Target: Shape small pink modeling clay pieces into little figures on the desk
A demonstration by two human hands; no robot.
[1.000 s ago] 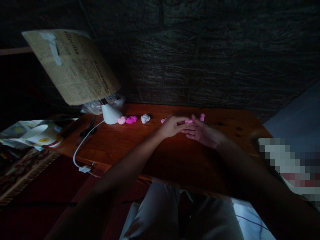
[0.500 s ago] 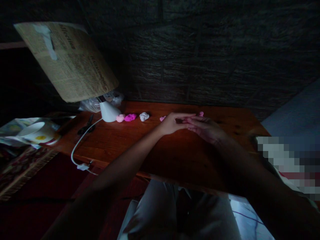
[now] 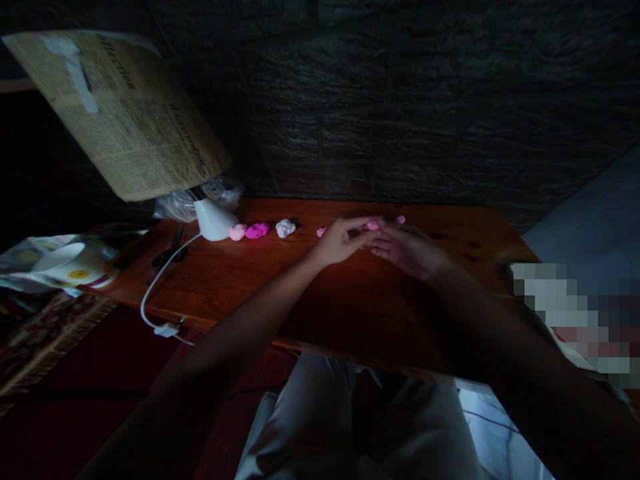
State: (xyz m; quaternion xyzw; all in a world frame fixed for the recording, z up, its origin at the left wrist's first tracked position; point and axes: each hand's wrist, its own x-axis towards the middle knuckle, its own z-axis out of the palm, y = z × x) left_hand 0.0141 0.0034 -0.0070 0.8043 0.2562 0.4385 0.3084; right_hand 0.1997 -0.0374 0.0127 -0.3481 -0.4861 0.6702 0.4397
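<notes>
My left hand (image 3: pixel 341 241) and my right hand (image 3: pixel 406 250) meet over the far part of the wooden table (image 3: pixel 320 293). Between their fingertips sits a small pink clay piece (image 3: pixel 373 225), pinched by the left fingers and resting on the right fingers. Two more pink bits lie close by: one (image 3: pixel 321 231) just left of my left hand, another (image 3: pixel 401 219) behind my right hand. Further left a pale pink lump (image 3: pixel 237 232), a magenta lump (image 3: pixel 257 231) and a white lump (image 3: pixel 285 228) sit in a row.
A white lamp base (image 3: pixel 214 220) with a newspaper shade (image 3: pixel 120 113) stands at the table's back left, its white cable (image 3: pixel 155 293) trailing over the front edge. Scissors (image 3: pixel 171 248) lie beside it. A white cup (image 3: pixel 75 265) sits at far left. A dark brick wall runs behind.
Both hands stayed joined around the pink piece, the fingers shifting against each other. The view drifted slightly, so everything sits a little higher in the picture.
</notes>
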